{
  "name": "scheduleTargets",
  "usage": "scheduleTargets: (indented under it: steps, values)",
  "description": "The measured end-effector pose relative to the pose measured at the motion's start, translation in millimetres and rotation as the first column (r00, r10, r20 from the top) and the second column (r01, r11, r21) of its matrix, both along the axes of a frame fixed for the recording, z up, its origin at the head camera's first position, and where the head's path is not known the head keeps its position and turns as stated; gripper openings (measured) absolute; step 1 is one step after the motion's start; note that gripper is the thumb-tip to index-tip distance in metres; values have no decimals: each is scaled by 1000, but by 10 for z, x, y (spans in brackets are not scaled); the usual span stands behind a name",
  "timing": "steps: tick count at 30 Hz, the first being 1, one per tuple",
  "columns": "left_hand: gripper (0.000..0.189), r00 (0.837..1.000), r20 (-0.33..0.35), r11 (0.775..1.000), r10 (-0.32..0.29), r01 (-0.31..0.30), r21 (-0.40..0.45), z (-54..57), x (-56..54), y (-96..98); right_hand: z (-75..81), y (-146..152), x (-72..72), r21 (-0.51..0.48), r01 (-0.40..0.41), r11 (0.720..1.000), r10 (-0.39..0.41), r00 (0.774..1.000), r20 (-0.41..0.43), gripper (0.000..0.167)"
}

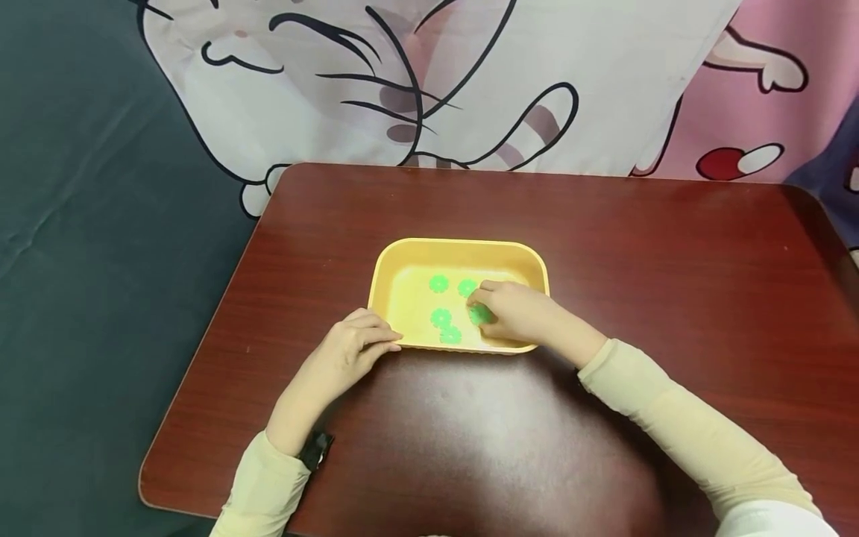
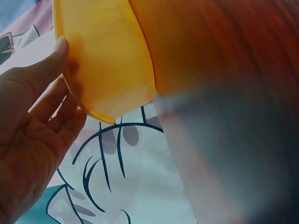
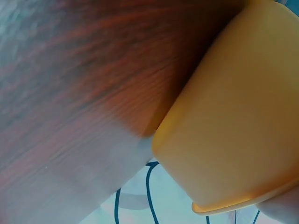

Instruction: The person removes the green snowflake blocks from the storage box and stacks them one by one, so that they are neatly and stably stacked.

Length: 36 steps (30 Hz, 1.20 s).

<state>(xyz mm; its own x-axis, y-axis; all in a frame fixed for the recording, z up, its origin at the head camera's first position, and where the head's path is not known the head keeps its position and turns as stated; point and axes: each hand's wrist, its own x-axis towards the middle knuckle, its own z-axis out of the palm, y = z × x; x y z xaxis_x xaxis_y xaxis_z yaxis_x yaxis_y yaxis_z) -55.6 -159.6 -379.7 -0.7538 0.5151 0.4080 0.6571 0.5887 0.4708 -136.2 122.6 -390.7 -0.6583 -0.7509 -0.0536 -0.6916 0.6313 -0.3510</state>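
Note:
A yellow plastic bin [image 1: 463,253] stands on the table and holds several flat, green flower-shaped pieces [image 1: 439,283]. At its near left corner my left hand [image 1: 356,344] grips the rim; in the left wrist view the thumb [image 2: 60,49] is on the near face of the wall and the fingers reach behind it. My right hand [image 1: 513,309] reaches over the near right side into the bin. Its thumb and fingers close around one green flower piece [image 1: 480,314], partly covered by the hand. The right wrist view shows mainly the bin's outer wall [image 3: 229,121], with the fingers out of sight.
The dark red-brown wooden table [image 1: 671,261] extends around the bin on all sides. Behind its far edge hangs a cloth with a cartoon cat [image 1: 302,112]. Dark green fabric [image 1: 80,298] lies to the left of the table.

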Motion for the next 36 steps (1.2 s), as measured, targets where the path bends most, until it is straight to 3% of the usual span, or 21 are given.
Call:
scheduleTargets:
  steps: [5, 17, 26, 30, 33, 36]
  values:
    - [15, 1000, 1, 1000, 9, -9, 1, 9, -5, 8, -1, 1, -17, 0, -39, 999, 39, 998, -49, 28]
    - [13, 1000, 6, 1000, 5, -5, 2, 1, -13, 1, -3, -37, -8, 18, -58, 998, 60, 996, -73, 27]
    - [14, 1000, 11, 1000, 5, -5, 13, 2, -11, -4, 7, -69, -7, 54, -102, 993, 110, 981, -162, 17]
    - [14, 1000, 15, 1000, 5, -5, 6, 6, -6, -9, -8, -63, -20, -68, -132, 989, 113, 966, -233, 20]
    - [14, 1000, 13, 1000, 2, -2, 0, -1, -7, -15, -12, -42, -36, -216, -155, 964, 90, 954, -285, 26]
    - [13, 1000, 6, 1000, -1, 1, -1, 0, -4, -18, 28, 6, -36, -332, -141, 933, 46, 960, -277, 31]
